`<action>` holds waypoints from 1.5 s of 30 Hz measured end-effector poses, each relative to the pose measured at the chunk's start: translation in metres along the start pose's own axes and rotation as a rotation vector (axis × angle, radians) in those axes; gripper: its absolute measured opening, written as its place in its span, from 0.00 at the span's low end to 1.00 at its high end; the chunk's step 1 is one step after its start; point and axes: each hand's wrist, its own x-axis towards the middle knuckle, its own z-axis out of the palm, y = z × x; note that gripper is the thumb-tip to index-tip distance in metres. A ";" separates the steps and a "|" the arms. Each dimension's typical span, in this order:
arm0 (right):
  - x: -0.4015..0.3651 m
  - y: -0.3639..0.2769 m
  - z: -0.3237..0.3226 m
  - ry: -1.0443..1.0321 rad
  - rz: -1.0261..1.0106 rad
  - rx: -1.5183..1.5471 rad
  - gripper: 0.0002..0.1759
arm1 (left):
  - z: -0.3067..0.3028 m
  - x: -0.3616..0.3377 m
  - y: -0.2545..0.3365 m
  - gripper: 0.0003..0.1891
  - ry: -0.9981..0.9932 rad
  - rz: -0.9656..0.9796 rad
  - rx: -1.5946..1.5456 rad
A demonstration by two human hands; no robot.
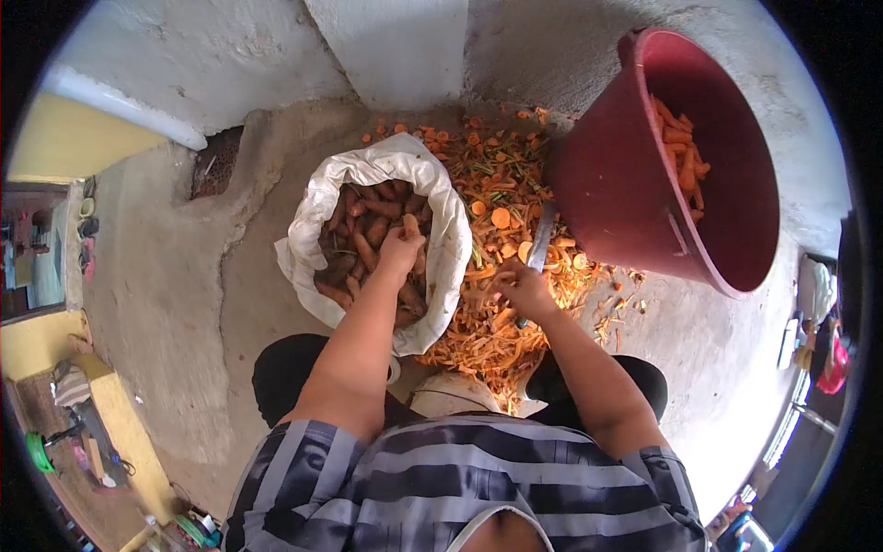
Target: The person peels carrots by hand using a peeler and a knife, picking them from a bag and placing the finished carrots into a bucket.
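My left hand (403,252) reaches over the open white sack (308,216), its fingers closed on a carrot (410,224). Unpeeled, soil-darkened carrots (366,250) fill the sack below it. To the right, my right hand (524,289) is closed around a knife (543,236), whose broad blade points away from me. A bit of the handle shows below the hand; some fingers are hidden. Under the knife lies a heap of orange peelings (487,322), with round carrot slices (500,218) and green stem ends among them.
A large dark red bucket (607,175) tilts at the right, with peeled carrots (679,147) inside. A grey wall (386,55) closes off the far side. A drain opening (217,164) is in the concrete floor (166,304) at left.
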 end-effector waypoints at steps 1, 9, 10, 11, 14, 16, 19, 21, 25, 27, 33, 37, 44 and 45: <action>-0.010 -0.016 -0.009 0.040 -0.033 0.121 0.11 | 0.001 -0.016 0.016 0.28 -0.054 -0.019 -0.072; -0.098 -0.087 -0.061 0.307 -0.082 0.905 0.06 | 0.015 -0.155 0.072 0.16 -0.530 -0.197 -0.612; -0.104 -0.088 -0.062 0.287 -0.111 0.969 0.07 | 0.015 -0.161 0.065 0.17 -0.607 -0.224 -0.653; -0.108 -0.090 -0.062 0.267 -0.139 1.033 0.09 | 0.015 -0.165 0.058 0.17 -0.686 -0.252 -0.695; -0.110 -0.095 -0.057 0.183 -0.215 1.140 0.09 | 0.018 -0.175 0.051 0.17 -0.819 -0.298 -0.764; -0.111 -0.105 -0.048 0.105 -0.244 1.134 0.08 | 0.018 -0.177 0.054 0.17 -0.865 -0.339 -0.826; -0.108 -0.113 -0.036 -0.008 -0.325 1.102 0.09 | 0.037 -0.194 0.077 0.17 -0.702 -0.327 -0.898; -0.106 -0.119 -0.033 0.019 -0.297 1.113 0.11 | 0.037 -0.192 0.071 0.16 -0.760 -0.266 -0.872; -0.079 -0.104 -0.042 0.012 -0.283 1.106 0.10 | 0.032 -0.191 0.072 0.14 -0.724 -0.224 -0.798; -0.070 -0.098 -0.050 0.153 -0.237 1.070 0.10 | 0.027 -0.172 0.057 0.15 -0.839 -0.210 -0.764; -0.052 -0.086 -0.095 0.623 -0.236 1.099 0.08 | 0.024 -0.176 0.060 0.18 -0.760 -0.303 -0.630; -0.077 -0.108 -0.062 0.506 -0.179 0.965 0.09 | 0.022 -0.164 0.053 0.18 -0.875 -0.276 -0.682; -0.108 -0.117 -0.007 0.328 -0.210 0.956 0.09 | 0.038 -0.191 0.033 0.15 -0.830 -0.296 -0.938; -0.107 -0.112 -0.007 0.325 -0.209 0.949 0.09 | 0.038 -0.210 0.043 0.14 -0.772 -0.279 -0.934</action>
